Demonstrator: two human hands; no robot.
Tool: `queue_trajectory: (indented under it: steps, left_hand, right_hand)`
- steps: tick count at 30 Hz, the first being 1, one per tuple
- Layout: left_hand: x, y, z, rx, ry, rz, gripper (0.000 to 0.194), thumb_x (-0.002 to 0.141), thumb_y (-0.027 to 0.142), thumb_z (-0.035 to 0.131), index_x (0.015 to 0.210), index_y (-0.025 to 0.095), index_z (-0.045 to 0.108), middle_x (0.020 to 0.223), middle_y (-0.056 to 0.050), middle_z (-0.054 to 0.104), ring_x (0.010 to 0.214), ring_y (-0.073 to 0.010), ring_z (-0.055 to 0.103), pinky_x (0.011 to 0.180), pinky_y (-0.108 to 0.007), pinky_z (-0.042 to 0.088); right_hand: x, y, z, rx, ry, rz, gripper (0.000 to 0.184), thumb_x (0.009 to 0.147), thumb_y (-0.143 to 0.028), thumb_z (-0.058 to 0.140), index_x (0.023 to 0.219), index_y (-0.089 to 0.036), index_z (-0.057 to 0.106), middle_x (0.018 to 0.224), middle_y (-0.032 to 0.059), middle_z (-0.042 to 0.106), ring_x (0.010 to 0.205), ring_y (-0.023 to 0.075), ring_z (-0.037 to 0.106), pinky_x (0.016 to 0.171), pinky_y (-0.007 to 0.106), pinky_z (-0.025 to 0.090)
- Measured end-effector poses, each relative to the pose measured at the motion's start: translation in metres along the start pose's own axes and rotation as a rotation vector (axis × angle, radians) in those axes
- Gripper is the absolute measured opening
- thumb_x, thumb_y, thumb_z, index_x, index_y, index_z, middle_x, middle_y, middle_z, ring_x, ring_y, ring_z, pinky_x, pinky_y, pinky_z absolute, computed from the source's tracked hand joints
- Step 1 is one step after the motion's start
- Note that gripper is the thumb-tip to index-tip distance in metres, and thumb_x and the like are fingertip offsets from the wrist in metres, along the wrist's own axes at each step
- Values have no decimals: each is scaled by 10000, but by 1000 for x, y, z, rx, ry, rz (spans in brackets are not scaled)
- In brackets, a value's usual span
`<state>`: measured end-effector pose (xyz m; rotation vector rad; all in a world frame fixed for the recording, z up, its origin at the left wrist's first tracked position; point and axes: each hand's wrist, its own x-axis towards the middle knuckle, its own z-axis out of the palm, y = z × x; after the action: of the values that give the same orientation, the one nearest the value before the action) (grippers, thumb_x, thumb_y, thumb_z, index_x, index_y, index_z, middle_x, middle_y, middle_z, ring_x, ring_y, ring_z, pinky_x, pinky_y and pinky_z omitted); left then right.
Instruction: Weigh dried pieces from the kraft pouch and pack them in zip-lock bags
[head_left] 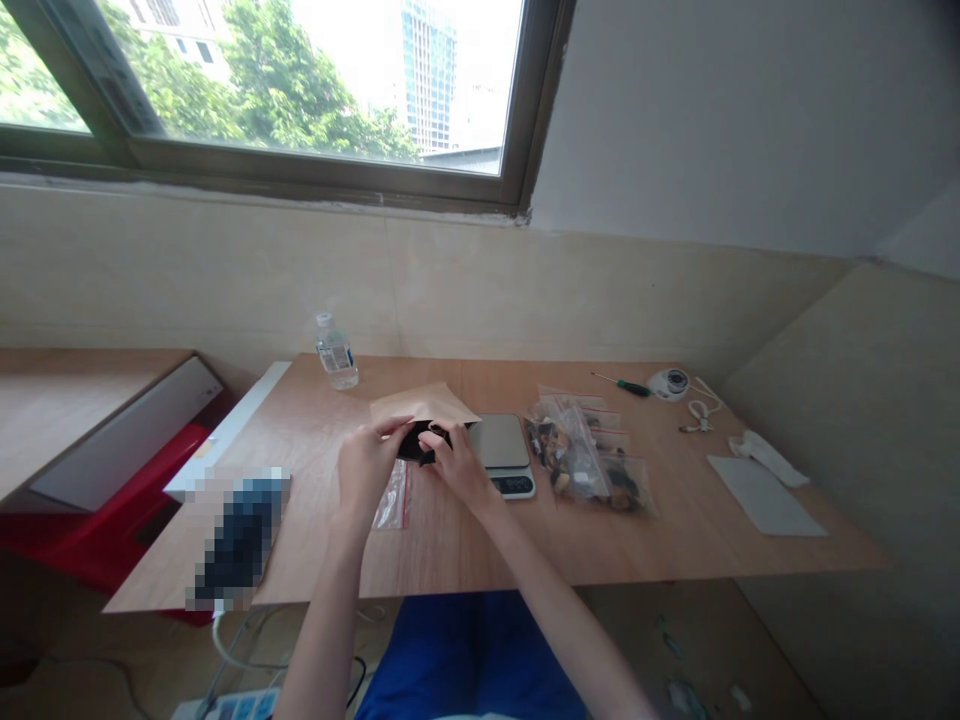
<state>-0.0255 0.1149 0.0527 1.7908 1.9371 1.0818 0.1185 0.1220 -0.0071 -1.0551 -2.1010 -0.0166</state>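
Left hand (pixel 365 465) and right hand (pixel 459 468) work close together without touching: the right fingers (pixel 442 440) are clamped over a black object (pixel 415 443), while the left fingertips reach its near side, their grip on it or on the pouch not resolvable. The object sits at the edge of a kraft paper pouch (pixel 424 403), above the desk (pixel 450 545) and just beside a digital scale (pixel 499 442). An empty-looking zip bag (pixel 391 498) lies below the hands; filled zip bags (pixel 581 458) lie right of the scale.
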Motion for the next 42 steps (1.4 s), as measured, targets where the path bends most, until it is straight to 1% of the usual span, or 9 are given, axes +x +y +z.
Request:
queue_trajectory:
  steps: [7, 9, 14, 19, 24, 31, 34, 37, 42]
  left_hand:
    - [4, -6, 3, -3, 70, -8, 251, 795, 399, 565, 909, 255, 736, 850, -36, 739, 783, -207, 683, 652, -255, 471]
    - [3, -10, 3, -26, 95, -11, 261, 797, 407, 558, 914, 255, 735, 855, -31, 739, 807, -207, 683, 667, -254, 474]
    - [0, -14, 1, -35, 130, -14, 277, 798, 425, 546, 917, 259, 733, 865, -18, 738, 840, -211, 680, 702, -261, 481]
    - [-2, -15, 3, -64, 97, -25, 260, 792, 419, 559, 917, 270, 732, 861, -13, 738, 837, -209, 682, 684, -254, 479]
    - [-2, -15, 3, -71, 89, -33, 254, 788, 411, 569, 924, 270, 730, 872, -16, 737, 850, -212, 680, 686, -253, 475]
    - [-4, -18, 2, -86, 83, -32, 259, 786, 419, 568, 927, 273, 729, 884, -16, 736, 858, -211, 679, 716, -260, 479]
    - [-5, -18, 3, -87, 81, -41, 256, 785, 417, 573, 925, 271, 729, 870, -13, 738, 843, -211, 682, 707, -259, 481]
    - [-8, -16, 4, -90, 69, -42, 248, 788, 406, 578, 931, 269, 728, 861, -15, 739, 828, -209, 683, 682, -248, 478]
    - [-14, -16, 11, -73, 45, -39, 230, 804, 369, 571, 948, 276, 724, 882, -17, 737, 804, -198, 682, 655, -234, 468]
  right_hand:
    - [-19, 22, -1, 108, 494, 344, 258, 875, -140, 338, 1081, -203, 480, 1072, 127, 475, 1065, 230, 483, 899, 414, 420]
    - [-29, 41, -4, 51, 526, 435, 255, 861, -128, 328, 1054, -190, 482, 1034, 124, 482, 1038, 232, 485, 890, 412, 415]
    - [-44, 90, -9, -144, 86, 488, 274, 810, -63, 371, 1001, -167, 538, 993, 107, 521, 969, 218, 503, 845, 356, 425]
    - [-38, 102, -7, -389, -244, 416, 230, 833, -139, 496, 1053, -149, 564, 1051, 136, 565, 1008, 244, 492, 889, 376, 391]
    - [-41, 92, 3, -311, -292, 389, 362, 902, -299, 447, 1206, -112, 511, 1241, 177, 521, 1158, 255, 458, 970, 409, 354]
    - [-54, 64, 4, -235, -202, 395, 614, 916, -444, 360, 1412, -92, 272, 1469, 216, 265, 1386, 308, 167, 1067, 583, 161]
    - [-52, 31, -7, -47, -18, 313, 471, 928, -337, 350, 1358, -145, 374, 1391, 170, 406, 1335, 253, 301, 1054, 501, 289]
    - [-47, -5, -14, 140, 102, 191, 339, 911, -178, 330, 1173, -184, 546, 1123, 108, 595, 1125, 190, 510, 971, 376, 419]
    - [-18, -31, -3, 126, -160, 89, 313, 864, -69, 358, 1009, -153, 622, 996, 93, 633, 987, 185, 568, 877, 305, 477]
